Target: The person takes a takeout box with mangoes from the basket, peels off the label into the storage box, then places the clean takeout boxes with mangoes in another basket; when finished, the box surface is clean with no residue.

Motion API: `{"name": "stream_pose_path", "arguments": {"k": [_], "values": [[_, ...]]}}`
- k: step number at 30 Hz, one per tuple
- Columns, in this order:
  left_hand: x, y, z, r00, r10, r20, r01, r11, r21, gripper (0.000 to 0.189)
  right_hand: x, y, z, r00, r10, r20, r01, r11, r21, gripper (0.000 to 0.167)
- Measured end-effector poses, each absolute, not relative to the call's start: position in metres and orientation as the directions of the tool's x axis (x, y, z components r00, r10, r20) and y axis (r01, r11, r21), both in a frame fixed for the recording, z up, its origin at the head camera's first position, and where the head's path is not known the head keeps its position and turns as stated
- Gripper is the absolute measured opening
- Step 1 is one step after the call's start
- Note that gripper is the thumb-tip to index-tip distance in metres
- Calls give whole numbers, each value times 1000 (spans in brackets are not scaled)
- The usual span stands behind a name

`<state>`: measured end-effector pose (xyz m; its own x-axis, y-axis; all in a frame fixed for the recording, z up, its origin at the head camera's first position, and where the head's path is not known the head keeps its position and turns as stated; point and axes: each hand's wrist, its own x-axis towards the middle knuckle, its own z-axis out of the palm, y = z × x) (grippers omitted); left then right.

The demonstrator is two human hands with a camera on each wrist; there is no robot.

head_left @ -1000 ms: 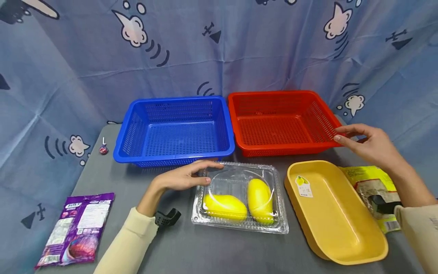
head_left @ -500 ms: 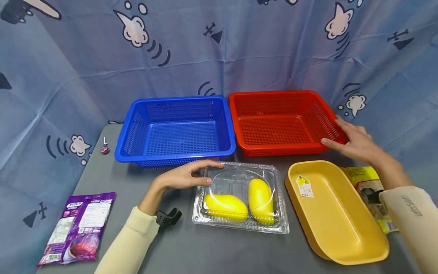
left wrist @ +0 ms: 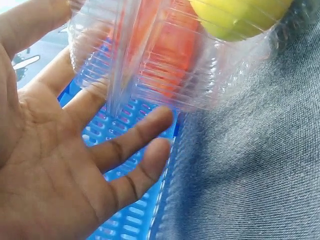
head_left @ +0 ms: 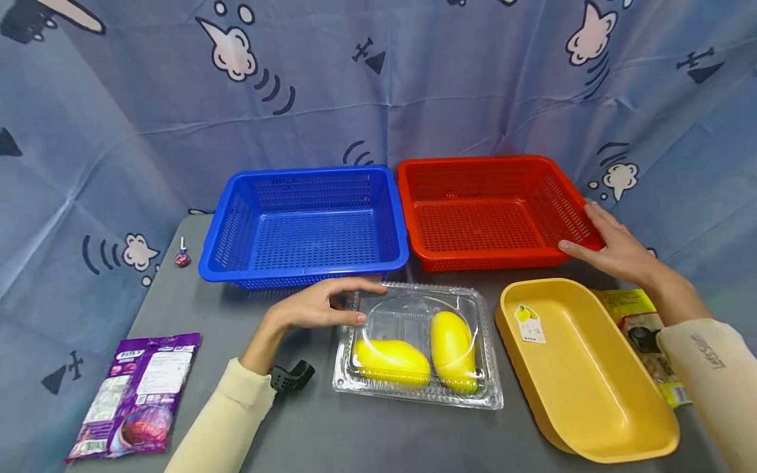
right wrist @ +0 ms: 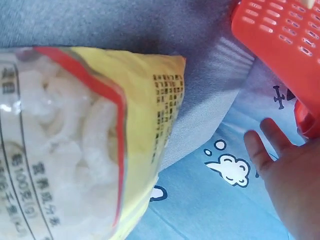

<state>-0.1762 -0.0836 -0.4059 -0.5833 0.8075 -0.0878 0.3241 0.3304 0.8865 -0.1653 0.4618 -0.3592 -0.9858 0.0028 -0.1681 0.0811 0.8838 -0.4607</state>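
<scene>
A clear plastic clamshell box with two yellow mangoes inside lies on the grey table. My left hand rests at its back left corner, thumb on the lid and index finger along the back rim. The other fingers extend loosely beside the plastic in the left wrist view. Farther back on the right, my right hand spans the front right corner of a red basket. Its thumb lies at the front rim and its straight fingers along the outer right side. Both fingertips and basket partly leave the right wrist view.
A blue basket stands left of the red one. A yellow tray sits front right, partly covering a yellow snack bag. To the left lie a purple bag and a lollipop. A patterned curtain hangs behind.
My right hand has moved left and spread from the basket's corner to along its front and right sides. The left hand and the clamshell box stay nearly still; the view has shifted slightly.
</scene>
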Motion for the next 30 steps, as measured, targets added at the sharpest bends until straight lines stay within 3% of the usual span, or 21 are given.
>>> {"name": "stream_pose_path", "arguments": {"k": [5,12,19,30], "values": [[-177,-84,-408,-591,806,-35,349,295,890,52,-167,462,-361,-986,-18,-167,68,865,-496,101],[-178,-79,-415,-613,790,21,279,191,941,46,-168,466,-367,-987,-18,-160,67,860,-506,101],[-178,-77,-416,-648,762,-10,269,241,933,41,-164,465,-369,-989,6,-146,83,845,-529,102],[-171,-74,-408,-587,809,-22,256,211,943,44,-165,466,-371,-993,3,-116,67,830,-554,101]]}}
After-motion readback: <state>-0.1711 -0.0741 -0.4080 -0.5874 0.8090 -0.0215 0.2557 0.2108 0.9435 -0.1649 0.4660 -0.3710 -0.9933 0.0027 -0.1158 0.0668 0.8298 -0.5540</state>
